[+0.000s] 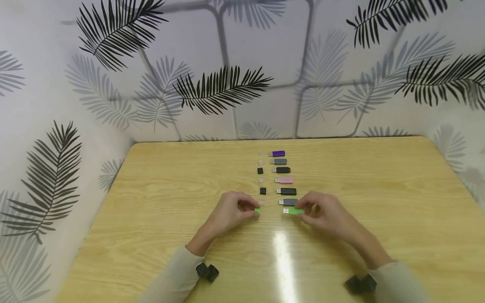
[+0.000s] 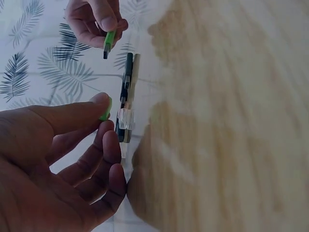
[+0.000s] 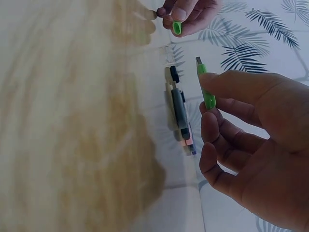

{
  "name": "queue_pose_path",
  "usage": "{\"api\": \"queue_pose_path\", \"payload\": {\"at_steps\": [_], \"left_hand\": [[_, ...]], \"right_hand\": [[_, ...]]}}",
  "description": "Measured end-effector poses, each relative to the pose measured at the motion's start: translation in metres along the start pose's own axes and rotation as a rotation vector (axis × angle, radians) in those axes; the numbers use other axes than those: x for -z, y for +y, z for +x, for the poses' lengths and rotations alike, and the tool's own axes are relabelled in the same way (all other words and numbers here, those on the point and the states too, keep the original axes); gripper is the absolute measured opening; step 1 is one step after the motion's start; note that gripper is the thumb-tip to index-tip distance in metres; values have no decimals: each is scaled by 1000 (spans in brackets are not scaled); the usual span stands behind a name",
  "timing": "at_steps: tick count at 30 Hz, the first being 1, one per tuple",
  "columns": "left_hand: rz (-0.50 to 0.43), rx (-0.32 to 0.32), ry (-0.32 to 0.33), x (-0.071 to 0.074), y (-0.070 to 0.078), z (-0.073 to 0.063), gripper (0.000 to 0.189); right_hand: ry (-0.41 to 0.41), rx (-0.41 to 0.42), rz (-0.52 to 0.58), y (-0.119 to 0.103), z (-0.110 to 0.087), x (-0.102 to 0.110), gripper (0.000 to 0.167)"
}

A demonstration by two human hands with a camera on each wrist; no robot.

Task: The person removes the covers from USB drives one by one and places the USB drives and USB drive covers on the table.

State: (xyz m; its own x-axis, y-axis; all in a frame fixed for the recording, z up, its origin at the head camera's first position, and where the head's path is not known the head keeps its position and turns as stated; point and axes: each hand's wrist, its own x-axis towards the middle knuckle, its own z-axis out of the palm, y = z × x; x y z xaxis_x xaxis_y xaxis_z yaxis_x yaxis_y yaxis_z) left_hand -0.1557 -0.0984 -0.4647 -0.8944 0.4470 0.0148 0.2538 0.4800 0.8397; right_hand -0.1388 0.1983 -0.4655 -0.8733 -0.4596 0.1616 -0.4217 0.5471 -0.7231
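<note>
My left hand [image 1: 235, 208] pinches a small green cap [image 1: 257, 211] between thumb and forefinger. In the right wrist view the cap's hollow end [image 3: 177, 28] shows. Opposite it, my right hand [image 1: 324, 211] pinches a green USB flash drive [image 1: 292, 211], its bare metal plug [image 3: 198, 60] pointing toward the left hand. Cap and drive are apart, with a gap of table between them. Just beyond the right fingertips lies a grey USB flash drive [image 1: 289, 202]. A clear cap [image 1: 261, 203] lies beside the left fingertips.
Uncapped drives run back in a column: black [image 1: 286, 191], pink [image 1: 284, 180], black [image 1: 281, 170], grey [image 1: 278, 161] and purple [image 1: 277, 153]. Left of them runs a column of caps, including black caps [image 1: 263, 191] and clear ones. A leaf-patterned wall [image 1: 265, 113] stands behind the wooden table [image 1: 170, 176].
</note>
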Motion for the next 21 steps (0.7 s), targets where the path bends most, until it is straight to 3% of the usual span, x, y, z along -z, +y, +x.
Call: {"api": "queue_pose_path", "payload": {"at_steps": [21], "left_hand": [[189,113,15,-14,9,5,9]], "right_hand": [[-58,-97,-18,8,2,-6,17]]}}
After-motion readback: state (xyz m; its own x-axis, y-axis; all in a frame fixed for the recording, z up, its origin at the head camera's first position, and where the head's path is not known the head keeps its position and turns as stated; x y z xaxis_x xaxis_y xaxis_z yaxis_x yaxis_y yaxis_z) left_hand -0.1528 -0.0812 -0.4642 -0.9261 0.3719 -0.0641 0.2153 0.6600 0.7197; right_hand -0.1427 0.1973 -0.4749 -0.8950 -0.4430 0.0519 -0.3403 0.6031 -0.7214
